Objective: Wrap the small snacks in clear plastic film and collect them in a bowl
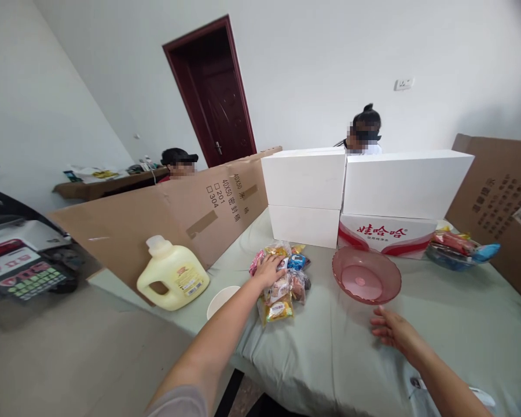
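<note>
My left hand [269, 271] lies on a pile of wrapped snack packets [280, 289] on the cloth-covered table, its fingers stretched out over them. The packets are yellow, blue, pink and clear. My right hand [393, 331] hangs open just in front of a translucent pink bowl [367, 277] with a wavy rim, and nothing shows inside that bowl. Beside my left forearm sits a white bowl [222, 298], partly covered by the arm. A pale yellow jug [173, 275] with a handle stands farther left.
White boxes [304, 182] are stacked at the back, above a red-and-white carton [386, 234]. Cardboard panels [186, 214] flank the table. A dish of packets [454, 255] sits at the right. Two people sit behind the barriers. A scooter [21, 255] stands left.
</note>
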`<action>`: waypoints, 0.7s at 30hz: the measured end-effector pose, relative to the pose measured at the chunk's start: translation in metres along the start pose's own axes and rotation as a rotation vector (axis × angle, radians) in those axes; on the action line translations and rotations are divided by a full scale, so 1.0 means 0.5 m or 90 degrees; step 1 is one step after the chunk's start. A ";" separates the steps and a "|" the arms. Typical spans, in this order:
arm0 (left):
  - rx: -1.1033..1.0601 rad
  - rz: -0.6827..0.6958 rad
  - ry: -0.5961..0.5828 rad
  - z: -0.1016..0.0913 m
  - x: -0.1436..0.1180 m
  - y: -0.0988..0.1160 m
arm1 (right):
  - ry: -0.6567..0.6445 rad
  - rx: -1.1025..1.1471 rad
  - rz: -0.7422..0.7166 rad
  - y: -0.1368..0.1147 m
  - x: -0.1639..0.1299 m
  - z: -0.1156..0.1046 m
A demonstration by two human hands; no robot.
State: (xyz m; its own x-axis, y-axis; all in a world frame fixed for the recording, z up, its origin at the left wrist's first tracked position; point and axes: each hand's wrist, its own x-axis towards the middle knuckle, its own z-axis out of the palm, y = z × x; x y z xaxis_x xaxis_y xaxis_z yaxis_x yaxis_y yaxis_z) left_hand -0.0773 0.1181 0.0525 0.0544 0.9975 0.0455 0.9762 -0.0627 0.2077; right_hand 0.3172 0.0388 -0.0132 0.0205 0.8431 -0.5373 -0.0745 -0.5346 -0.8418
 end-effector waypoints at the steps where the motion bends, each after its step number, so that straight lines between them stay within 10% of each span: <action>1: -0.004 -0.005 0.016 -0.009 0.009 -0.003 | -0.014 -0.017 -0.022 0.012 -0.009 -0.005; 7: -0.028 -0.029 0.004 -0.074 0.110 -0.018 | -0.054 -0.091 -0.121 0.090 -0.052 -0.019; 14: -0.083 -0.002 -0.121 -0.058 0.150 0.011 | 0.018 -0.128 -0.218 0.167 -0.101 -0.007; 21: -0.108 -0.002 0.170 -0.155 0.107 0.052 | 0.102 -0.359 -0.321 0.174 -0.134 -0.114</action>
State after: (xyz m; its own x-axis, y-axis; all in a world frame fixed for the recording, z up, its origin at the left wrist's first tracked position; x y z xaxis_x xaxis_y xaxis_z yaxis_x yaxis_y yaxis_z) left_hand -0.0653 0.1670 0.1363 -0.0279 0.9551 0.2949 0.9263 -0.0862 0.3667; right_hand 0.3664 -0.0674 -0.0533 0.0645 0.9968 -0.0463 0.5005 -0.0724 -0.8627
